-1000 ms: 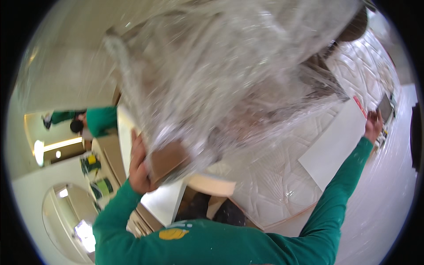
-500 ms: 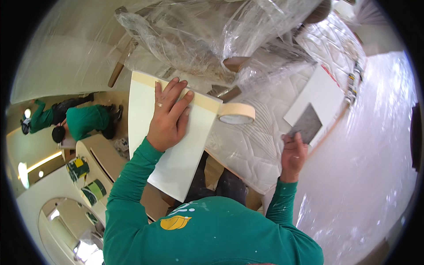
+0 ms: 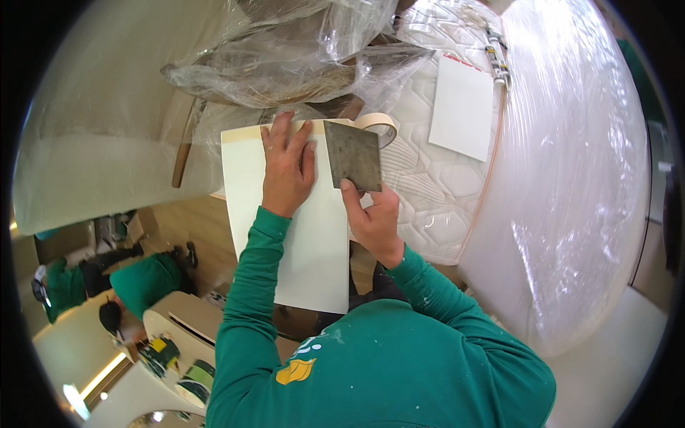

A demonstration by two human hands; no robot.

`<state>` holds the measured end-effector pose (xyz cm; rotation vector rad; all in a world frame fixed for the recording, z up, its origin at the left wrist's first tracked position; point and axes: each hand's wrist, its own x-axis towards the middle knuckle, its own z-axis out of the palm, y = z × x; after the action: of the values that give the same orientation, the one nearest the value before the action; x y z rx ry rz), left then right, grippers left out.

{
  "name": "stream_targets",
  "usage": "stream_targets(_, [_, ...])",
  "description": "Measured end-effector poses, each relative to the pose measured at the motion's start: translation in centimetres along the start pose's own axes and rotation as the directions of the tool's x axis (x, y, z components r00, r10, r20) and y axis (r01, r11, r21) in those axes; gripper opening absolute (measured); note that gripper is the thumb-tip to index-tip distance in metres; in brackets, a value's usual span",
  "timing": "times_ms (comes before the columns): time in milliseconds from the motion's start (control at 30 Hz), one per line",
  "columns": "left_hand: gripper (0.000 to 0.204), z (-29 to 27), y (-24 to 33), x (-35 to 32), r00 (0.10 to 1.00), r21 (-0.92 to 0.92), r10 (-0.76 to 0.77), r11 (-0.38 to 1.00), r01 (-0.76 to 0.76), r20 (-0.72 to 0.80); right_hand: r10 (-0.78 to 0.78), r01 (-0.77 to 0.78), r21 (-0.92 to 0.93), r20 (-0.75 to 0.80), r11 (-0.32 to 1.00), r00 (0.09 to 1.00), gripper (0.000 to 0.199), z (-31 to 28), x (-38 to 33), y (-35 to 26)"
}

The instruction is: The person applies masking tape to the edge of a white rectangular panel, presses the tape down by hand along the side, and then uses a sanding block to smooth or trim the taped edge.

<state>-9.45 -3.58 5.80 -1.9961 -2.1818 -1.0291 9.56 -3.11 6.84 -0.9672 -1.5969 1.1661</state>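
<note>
A quilted white mattress fills the centre right of the frame, with clear plastic sheeting draped over bulky furniture at far right and more crumpled plastic wrap bundled at the top. A second white panel lies flat on the mattress at upper right, beside what appears to be a pair of sealant tubes. At lower left, another person in green crouches on the wooden floor.

At centre, a white rectangular board slopes from the mattress edge toward the viewer. The left hand lies flat, fingers spread, on the board's upper part. Just to its right, the right hand grips the lower edge of a grey metal scraper blade, held against the board's top right corner. A roll of masking tape sits just behind the blade.
</note>
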Motion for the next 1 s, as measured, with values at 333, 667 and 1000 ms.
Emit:
stream_targets(333, [0.021,-0.5,-0.4,-0.8,0.998,-0.081,0.067,0.994,-0.068,-0.021,-0.22,0.185,-0.352,-0.064,0.918,0.973,0.042,2.7,-0.4,-1.1])
stream_targets(667, [0.032,-1.3,-0.7,-1.1,0.993,-0.319,0.118,0.94,-0.118,-0.021,-0.313,0.257,-0.372,-0.099,0.892,0.945,0.056,4.0,-0.9,0.2])
stream_targets(1000, [0.08,-1.6,-2.2,-2.1,0.986,-0.637,0.126,0.77,-0.03,0.105,-0.264,0.233,-0.439,-0.011,0.868,0.964,0.057,4.2,-0.7,-0.5])
